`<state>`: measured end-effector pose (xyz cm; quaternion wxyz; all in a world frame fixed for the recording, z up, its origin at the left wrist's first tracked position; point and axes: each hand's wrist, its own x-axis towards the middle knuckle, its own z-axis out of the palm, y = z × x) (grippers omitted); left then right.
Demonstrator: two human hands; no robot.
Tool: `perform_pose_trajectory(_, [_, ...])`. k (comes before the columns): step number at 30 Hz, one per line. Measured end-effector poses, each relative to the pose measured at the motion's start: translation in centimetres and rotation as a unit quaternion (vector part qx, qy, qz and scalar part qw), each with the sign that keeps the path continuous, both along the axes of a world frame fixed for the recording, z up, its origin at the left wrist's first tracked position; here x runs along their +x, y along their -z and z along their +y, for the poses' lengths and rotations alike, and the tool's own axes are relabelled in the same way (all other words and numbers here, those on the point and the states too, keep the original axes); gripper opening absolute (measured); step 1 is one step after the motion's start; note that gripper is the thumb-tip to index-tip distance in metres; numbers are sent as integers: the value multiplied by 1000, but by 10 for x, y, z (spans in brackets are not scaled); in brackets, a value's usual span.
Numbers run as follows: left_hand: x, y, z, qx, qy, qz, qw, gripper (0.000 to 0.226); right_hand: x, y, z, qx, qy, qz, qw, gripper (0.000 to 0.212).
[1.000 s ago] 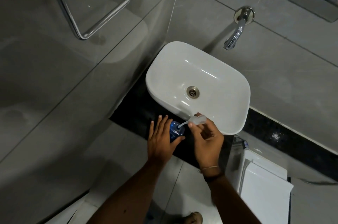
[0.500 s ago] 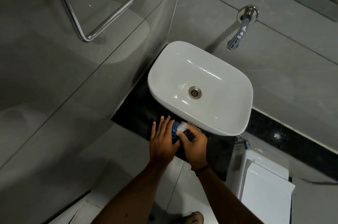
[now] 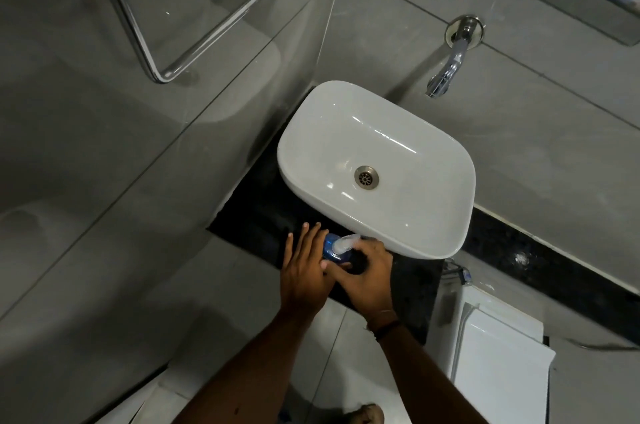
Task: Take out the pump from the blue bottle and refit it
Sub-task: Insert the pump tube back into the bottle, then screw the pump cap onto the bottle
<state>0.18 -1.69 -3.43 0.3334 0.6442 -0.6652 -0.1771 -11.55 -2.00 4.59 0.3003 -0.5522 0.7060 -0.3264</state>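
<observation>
The blue bottle (image 3: 331, 252) stands on the black counter (image 3: 263, 215) just in front of the white basin. A clear white pump (image 3: 343, 244) sits on top of the bottle, its nozzle pointing toward the basin. My left hand (image 3: 304, 271) wraps the bottle's left side, fingers stretched along it. My right hand (image 3: 367, 280) curls around the pump's collar from the right, thumb meeting the left hand. Most of the bottle's body is hidden between the two hands.
A white basin (image 3: 429, 229) overhangs the counter right behind the bottle. A chrome tap (image 3: 446, 70) juts from the grey tiled wall above it. A chrome towel rail (image 3: 166, 73) hangs at the left. A white toilet cistern (image 3: 498, 354) stands at the lower right.
The pump, held tilted above the bottle with its tube showing, has come down onto the bottle's neck. My right hand has dropped lower around it. The left hand has stayed on the bottle.
</observation>
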Motion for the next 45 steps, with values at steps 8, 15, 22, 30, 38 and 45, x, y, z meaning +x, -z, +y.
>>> perform_pose_trajectory(8, [0,-1,-1,4,2,3,1000,59,-4,4,0,21,-22,-10,999,44])
perform_pose_trajectory(15, [1,2,-2,9,11,4,1000,66,-16,2,-8,64,-120,-24,990,73])
perform_pose_trajectory(22, [0,4,-3,1,4,3,1000,67,-4,-4,-20,59,-74,6,995,38])
perform_pose_trajectory(30, [-3,1,0,-4,-13,10,1000,57,21,9,-11,44,103,-23,993,29])
perform_pose_trajectory(38, [0,0,-1,8,2,11,1000,62,22,10,-11,67,97,-34,992,30])
perform_pose_trajectory(45, [1,-3,0,34,6,20,999,71,-16,-20,-7,96,-123,-20,988,82])
